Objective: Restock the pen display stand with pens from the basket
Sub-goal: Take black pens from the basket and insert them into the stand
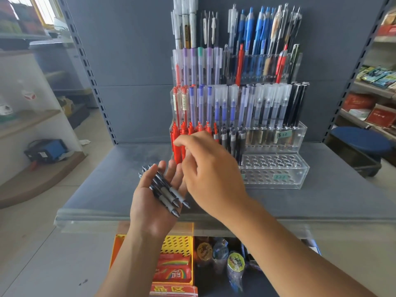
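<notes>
left hand (150,202) flat, cradling black-grey plastic pens (166,190) | right hand (205,168) curled by clear acrylic stand (276,174), hold unclear | likely light, stiff, slick; pinch mid-barrel

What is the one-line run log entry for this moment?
left hand: palm up, carries black pens | right hand: curled at red pens in display stand, grip unclear | lowest tier: right holes empty

I see a grey back panel (132,71) behind a grey shelf (332,200), a pale tiled floor (42,243), stocked side shelves (375,86) at right, and a bright window (42,9) upper left.
</notes>
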`<state>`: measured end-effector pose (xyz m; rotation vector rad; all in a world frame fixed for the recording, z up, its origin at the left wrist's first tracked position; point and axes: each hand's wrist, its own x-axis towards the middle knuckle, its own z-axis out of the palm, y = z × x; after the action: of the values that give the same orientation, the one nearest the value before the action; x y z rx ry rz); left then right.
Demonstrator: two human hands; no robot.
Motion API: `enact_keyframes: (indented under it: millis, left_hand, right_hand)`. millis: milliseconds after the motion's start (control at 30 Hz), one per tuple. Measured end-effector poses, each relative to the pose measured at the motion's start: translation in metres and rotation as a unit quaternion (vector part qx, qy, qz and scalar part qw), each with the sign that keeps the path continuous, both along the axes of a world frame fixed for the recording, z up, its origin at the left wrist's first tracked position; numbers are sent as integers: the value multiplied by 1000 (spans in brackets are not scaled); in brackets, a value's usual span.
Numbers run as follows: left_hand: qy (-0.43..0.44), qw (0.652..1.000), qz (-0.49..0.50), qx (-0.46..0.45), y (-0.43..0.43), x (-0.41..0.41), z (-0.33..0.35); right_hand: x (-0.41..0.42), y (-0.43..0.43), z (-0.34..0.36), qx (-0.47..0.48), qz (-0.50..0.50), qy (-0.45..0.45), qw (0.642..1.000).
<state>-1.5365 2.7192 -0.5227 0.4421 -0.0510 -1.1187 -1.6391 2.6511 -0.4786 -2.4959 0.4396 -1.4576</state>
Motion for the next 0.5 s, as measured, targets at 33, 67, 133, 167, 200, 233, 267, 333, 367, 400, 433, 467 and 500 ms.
enact_keyframes:
  millis: [33, 67, 133, 167, 200, 233, 267, 333, 367, 400, 433, 467, 500]
  left_hand:
    - [-1, 1000, 1, 0, 0, 0, 0]
    - [-2, 1000, 2, 2, 1, 0, 0]
    - [2, 1000, 10, 7, 1, -3, 2]
    - [8, 1000, 16, 9, 2, -4, 3]
    - [14, 1000, 19, 11, 2, -6, 4]
    - [18, 1000, 19, 10, 2, -7, 6]
    - [19, 1000, 17, 12, 2, -8, 6]
    - [17, 1000, 7, 15, 3, -4, 4]
    - [16, 1000, 1, 17, 3, -1, 2]
    - [16, 1000, -4, 22, 3, 1, 2]
    - [15, 1000, -4, 25, 3, 3, 0]
    - [17, 1000, 0, 26, 3, 4, -1]
    - [22, 999, 3, 24, 2, 5, -2]
  right_hand:
    - [4, 4, -2, 6, 3, 12, 1000]
    - [8, 8, -4, 12, 4, 27, 1000]
    - [14, 13, -7, 26, 5, 72, 997]
    - [17, 16, -7, 36, 5, 102, 994]
    - [19, 17, -8, 49, 4, 134, 990]
    - [21, 18, -8, 61, 3, 163, 985]
    - [23, 19, -9, 71, -1, 189, 979]
    - [26, 21, -9, 84, -9, 223, 971]
    - [27, 22, -8, 85, -11, 233, 969]
    - [29, 23, -8, 86, -13, 240, 967]
    - [30, 25, -7, 88, -14, 247, 965]
    - [31, 26, -7, 90, -15, 254, 963]
    - [32, 26, -6, 92, -17, 262, 960]
